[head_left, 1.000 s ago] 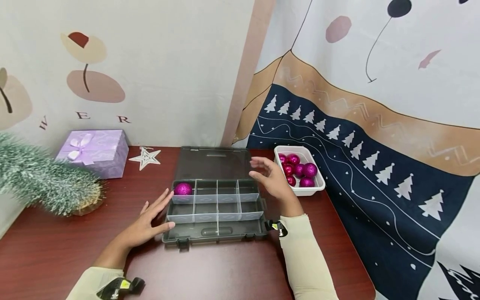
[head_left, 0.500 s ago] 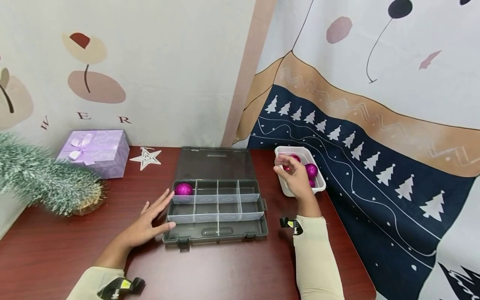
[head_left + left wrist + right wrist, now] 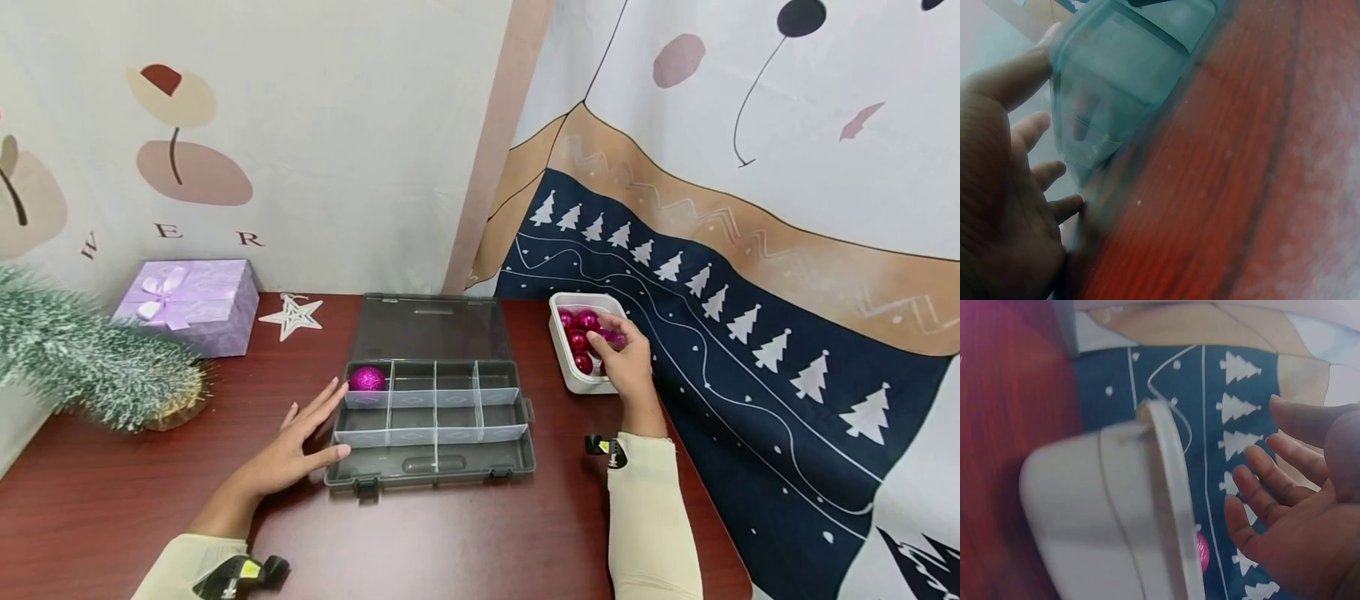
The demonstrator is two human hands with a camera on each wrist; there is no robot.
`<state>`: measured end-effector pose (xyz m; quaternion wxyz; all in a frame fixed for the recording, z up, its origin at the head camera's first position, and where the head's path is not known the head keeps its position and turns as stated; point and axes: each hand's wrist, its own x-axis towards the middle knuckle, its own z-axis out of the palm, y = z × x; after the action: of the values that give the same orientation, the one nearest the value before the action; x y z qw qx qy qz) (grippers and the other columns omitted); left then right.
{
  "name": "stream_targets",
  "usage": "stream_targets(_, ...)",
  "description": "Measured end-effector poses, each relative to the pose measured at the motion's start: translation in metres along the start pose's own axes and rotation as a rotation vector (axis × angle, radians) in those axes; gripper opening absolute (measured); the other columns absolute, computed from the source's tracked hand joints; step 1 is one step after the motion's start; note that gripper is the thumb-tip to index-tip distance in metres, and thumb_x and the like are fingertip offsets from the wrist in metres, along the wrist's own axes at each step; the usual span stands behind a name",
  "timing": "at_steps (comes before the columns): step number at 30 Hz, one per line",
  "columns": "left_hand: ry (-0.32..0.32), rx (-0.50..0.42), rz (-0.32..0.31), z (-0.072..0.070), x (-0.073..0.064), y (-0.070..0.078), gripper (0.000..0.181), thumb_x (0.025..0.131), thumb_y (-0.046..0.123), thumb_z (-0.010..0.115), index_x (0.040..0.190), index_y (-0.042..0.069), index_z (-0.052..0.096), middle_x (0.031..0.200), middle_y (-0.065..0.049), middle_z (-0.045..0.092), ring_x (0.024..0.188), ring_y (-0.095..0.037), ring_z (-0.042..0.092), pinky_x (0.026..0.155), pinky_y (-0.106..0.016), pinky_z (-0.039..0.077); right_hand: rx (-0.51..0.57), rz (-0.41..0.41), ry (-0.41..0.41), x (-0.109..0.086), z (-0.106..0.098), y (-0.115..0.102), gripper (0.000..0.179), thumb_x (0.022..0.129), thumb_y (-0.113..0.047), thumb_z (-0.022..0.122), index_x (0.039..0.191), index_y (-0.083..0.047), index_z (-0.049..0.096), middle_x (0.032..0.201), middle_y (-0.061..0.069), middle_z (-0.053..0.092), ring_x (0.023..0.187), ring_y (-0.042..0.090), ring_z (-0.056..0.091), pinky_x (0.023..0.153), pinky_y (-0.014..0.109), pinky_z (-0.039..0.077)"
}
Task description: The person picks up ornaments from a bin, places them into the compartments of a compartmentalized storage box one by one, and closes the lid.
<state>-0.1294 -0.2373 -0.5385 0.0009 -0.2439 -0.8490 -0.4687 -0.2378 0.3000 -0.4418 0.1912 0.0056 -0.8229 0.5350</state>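
A grey plastic compartment box (image 3: 375, 461) lies on the table with its lid folded back. One glittery purple ball (image 3: 367, 379) sits in its back left compartment. My left hand (image 3: 288, 457) rests along the box's left side, fingers spread; in the left wrist view, thumb and fingers are at the box's wall (image 3: 1116, 69). My right hand (image 3: 632, 367) is over the white container (image 3: 587, 385), fingertips close over the purple balls (image 3: 613, 336) on its right side and partly hiding them. Shiny magenta balls (image 3: 577, 340) lie at its left. The right wrist view shows that hand's fingers spread, holding nothing.
A purple gift box (image 3: 198, 308) with a ribbon and a white star (image 3: 291, 317) stand at the back left. A frosted small tree (image 3: 112, 358) on a wood base leans in from the left. Printed cloth (image 3: 750, 392) hangs along the table's right edge.
My right hand has moved right, from beside the compartment box's lid to over the white container's right side. The left hand and the compartment box stay put.
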Motion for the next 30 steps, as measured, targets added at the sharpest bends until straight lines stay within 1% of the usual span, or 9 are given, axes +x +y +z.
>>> stream_targets(2, 0.000, 0.000, -0.001, 0.000, 0.000, 0.000, 0.093, 0.096, 0.019, 0.080, 0.174, 0.015, 0.029, 0.181, -0.028, 0.016, 0.158, 0.014, 0.011, 0.122, -0.089, -0.011, -0.030, 0.010, 0.013, 0.002, -0.004, 0.004, 0.040, 0.101, -0.002, 0.074, 0.139, 0.007, 0.066, 0.141, 0.030, 0.065, 0.124, 0.026, 0.067, 0.108, 0.032, 0.061)
stream_targets(3, -0.001, 0.001, -0.003, 0.000, 0.000, 0.000, 0.093, 0.096, 0.019, 0.080, 0.174, 0.016, 0.029, 0.181, -0.028, 0.016, 0.158, 0.013, 0.012, 0.122, -0.089, -0.011, -0.045, 0.017, 0.020, 0.003, -0.006, 0.006, 0.040, 0.102, -0.003, 0.075, 0.140, 0.007, 0.066, 0.143, 0.029, 0.064, 0.130, 0.032, 0.064, 0.115, 0.040, 0.058)
stream_targets(5, -0.004, 0.003, -0.005, 0.000, 0.000, 0.000, 0.094, 0.096, 0.020, 0.080, 0.174, 0.016, 0.029, 0.182, -0.028, 0.016, 0.160, 0.008, 0.012, 0.122, -0.089, -0.011, -0.064, 0.033, 0.027, 0.004, -0.011, 0.010, 0.041, 0.102, -0.003, 0.074, 0.141, 0.007, 0.066, 0.145, 0.029, 0.060, 0.139, 0.042, 0.058, 0.121, 0.056, 0.051)
stream_targets(6, -0.005, 0.005, -0.006, 0.000, 0.000, 0.000, 0.094, 0.096, 0.020, 0.080, 0.174, 0.016, 0.029, 0.182, -0.028, 0.016, 0.161, 0.006, 0.013, 0.122, -0.089, -0.011, -0.075, 0.042, 0.031, 0.005, -0.013, 0.011, 0.041, 0.102, -0.003, 0.074, 0.141, 0.007, 0.065, 0.146, 0.029, 0.059, 0.141, 0.043, 0.056, 0.122, 0.060, 0.048)
stream_targets(10, -0.002, 0.002, -0.007, 0.000, 0.000, 0.000, 0.094, 0.096, 0.020, 0.080, 0.174, 0.016, 0.029, 0.182, -0.027, 0.016, 0.162, 0.003, 0.013, 0.122, -0.089, -0.011, -0.124, 0.064, 0.049, 0.010, -0.020, 0.020, 0.040, 0.102, -0.004, 0.074, 0.140, 0.007, 0.065, 0.148, 0.028, 0.056, 0.145, 0.043, 0.051, 0.125, 0.062, 0.045)
stream_targets(14, -0.003, 0.000, -0.005, 0.000, 0.000, -0.001, 0.093, 0.096, 0.020, 0.079, 0.174, 0.015, 0.029, 0.181, -0.028, 0.016, 0.157, 0.016, 0.011, 0.121, -0.089, -0.012, -0.169, 0.079, 0.064, 0.016, -0.024, 0.030, 0.041, 0.102, -0.005, 0.074, 0.140, 0.007, 0.066, 0.149, 0.027, 0.055, 0.147, 0.043, 0.049, 0.126, 0.061, 0.044)
stream_targets(17, -0.003, 0.001, -0.001, 0.000, 0.001, -0.001, 0.093, 0.096, 0.020, 0.079, 0.174, 0.016, 0.029, 0.181, -0.029, 0.016, 0.155, 0.020, 0.010, 0.121, -0.089, -0.012, -0.182, 0.113, 0.058, 0.019, -0.028, 0.033, 0.043, 0.103, -0.007, 0.074, 0.142, 0.007, 0.064, 0.152, 0.028, 0.052, 0.149, 0.043, 0.046, 0.129, 0.060, 0.042)
stream_targets(22, 0.000, 0.005, 0.003, -0.001, 0.001, 0.000, 0.094, 0.095, 0.020, 0.081, 0.174, 0.019, 0.030, 0.181, -0.028, 0.017, 0.154, 0.019, 0.011, 0.121, -0.090, -0.010, -0.216, 0.162, 0.048, 0.023, -0.031, 0.037, 0.046, 0.102, -0.008, 0.075, 0.144, 0.007, 0.063, 0.155, 0.028, 0.051, 0.153, 0.045, 0.044, 0.133, 0.059, 0.036)
stream_targets(30, 0.000, 0.009, 0.001, -0.001, 0.001, 0.000, 0.095, 0.095, 0.020, 0.081, 0.174, 0.018, 0.030, 0.181, -0.029, 0.018, 0.153, 0.021, 0.010, 0.121, -0.090, -0.010, -0.262, 0.166, 0.027, 0.026, -0.033, 0.045, 0.052, 0.098, -0.006, 0.079, 0.146, 0.005, 0.061, 0.154, 0.029, 0.053, 0.150, 0.045, 0.047, 0.133, 0.057, 0.036)
